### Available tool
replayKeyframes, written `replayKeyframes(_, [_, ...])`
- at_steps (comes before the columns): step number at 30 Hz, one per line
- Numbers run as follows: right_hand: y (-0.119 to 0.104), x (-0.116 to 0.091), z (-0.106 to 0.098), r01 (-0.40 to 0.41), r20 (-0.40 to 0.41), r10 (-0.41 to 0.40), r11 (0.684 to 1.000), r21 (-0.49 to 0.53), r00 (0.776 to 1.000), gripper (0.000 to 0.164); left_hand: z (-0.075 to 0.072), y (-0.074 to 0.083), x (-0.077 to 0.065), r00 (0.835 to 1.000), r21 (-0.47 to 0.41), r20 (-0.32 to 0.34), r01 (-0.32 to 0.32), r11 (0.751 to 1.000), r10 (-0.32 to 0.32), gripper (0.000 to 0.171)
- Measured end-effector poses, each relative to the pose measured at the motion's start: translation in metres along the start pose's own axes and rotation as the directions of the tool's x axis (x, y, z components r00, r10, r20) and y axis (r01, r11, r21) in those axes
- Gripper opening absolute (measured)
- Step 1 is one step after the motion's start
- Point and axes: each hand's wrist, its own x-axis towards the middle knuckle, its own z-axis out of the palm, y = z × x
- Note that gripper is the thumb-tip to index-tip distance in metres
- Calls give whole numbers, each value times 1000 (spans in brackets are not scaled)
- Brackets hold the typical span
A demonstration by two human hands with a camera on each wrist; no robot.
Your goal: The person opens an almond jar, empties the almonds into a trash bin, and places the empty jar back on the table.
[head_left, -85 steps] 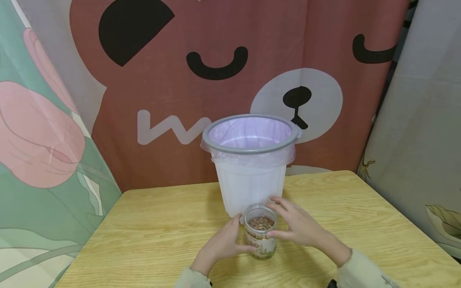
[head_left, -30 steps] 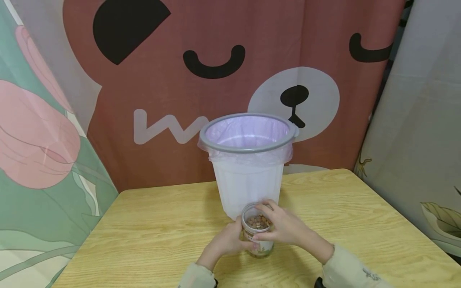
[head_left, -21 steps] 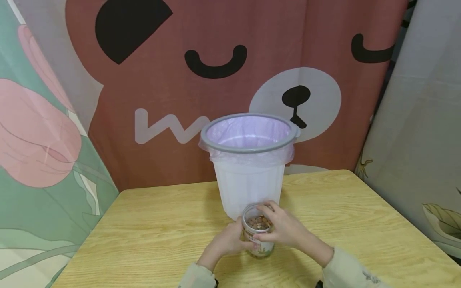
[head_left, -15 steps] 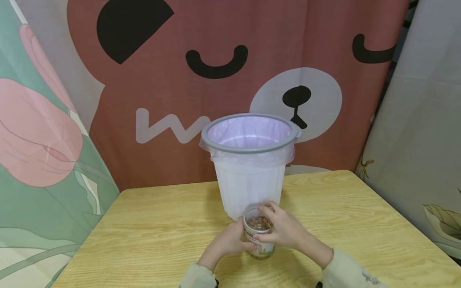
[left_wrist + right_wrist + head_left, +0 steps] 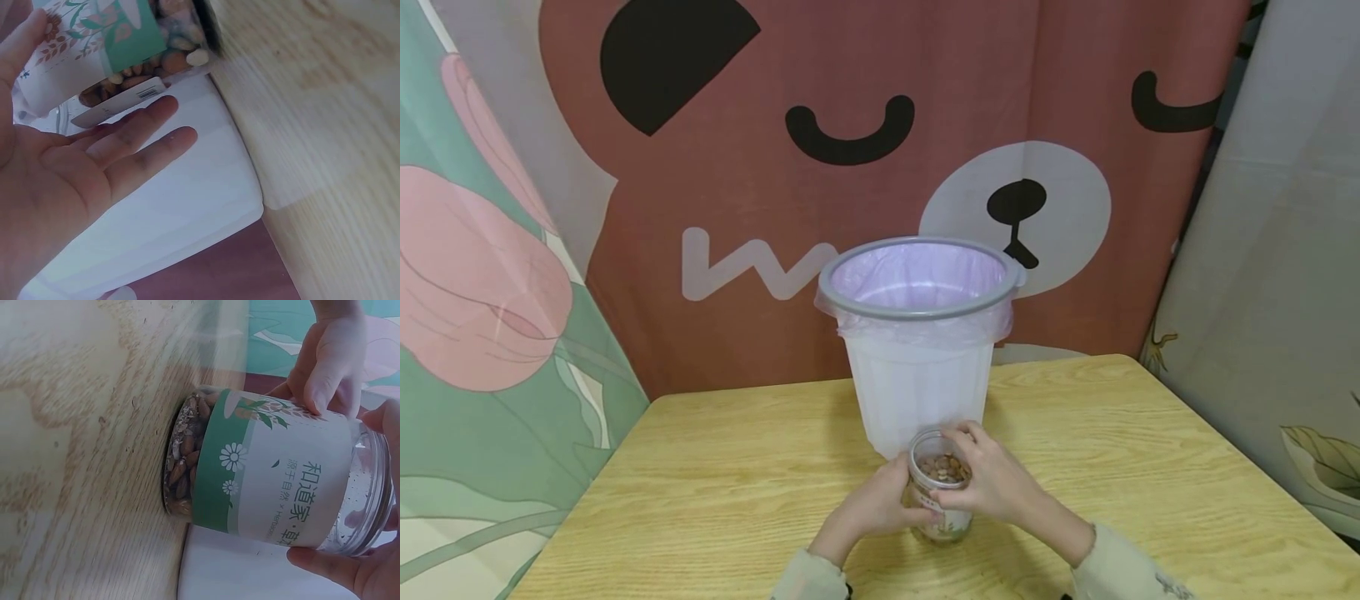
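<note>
A clear jar (image 5: pixel 942 504) with a green and white label stands upright on the table, its mouth uncovered. Brown nuts (image 5: pixel 944 468) are inside; the right wrist view shows almond-shaped nuts (image 5: pixel 181 472) near its base. My left hand (image 5: pixel 872 500) holds the jar's left side, thumb across the label in front; in the left wrist view the lower fingers (image 5: pixel 140 147) stretch along it. My right hand (image 5: pixel 992 475) grips the jar near its rim, thumb at the front and fingers around the back. Some fingertips are hidden behind the jar.
Directly behind the jar stands a white bin (image 5: pixel 917 383) with a grey rim and a pale purple bag liner. A wooden table (image 5: pixel 730 475) lies underneath. Printed curtains (image 5: pixel 737 183) hang at the back and both sides.
From beside the jar, my right hand has closed in and taken hold near its rim. My left hand has tightened against the jar's side. The jar has barely shifted.
</note>
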Motion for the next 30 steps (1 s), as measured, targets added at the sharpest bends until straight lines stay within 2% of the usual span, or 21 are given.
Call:
replayKeyframes(11, [-3, -3, -3, -52, -45, 54, 998, 32, 998, 66, 3, -1, 4, 999, -52, -48, -2, 999, -1, 79])
replayKeyframes(20, [-4, -4, -6, -93, -73, 99, 993, 79, 992, 64, 1, 4, 6, 996, -94, -52, 61, 994, -66, 78])
replayKeyframes(30, [-3, -3, -6, -68, -147, 88, 988, 135, 985, 61, 5, 6, 10, 984, -98, -147, 83, 992, -97, 87])
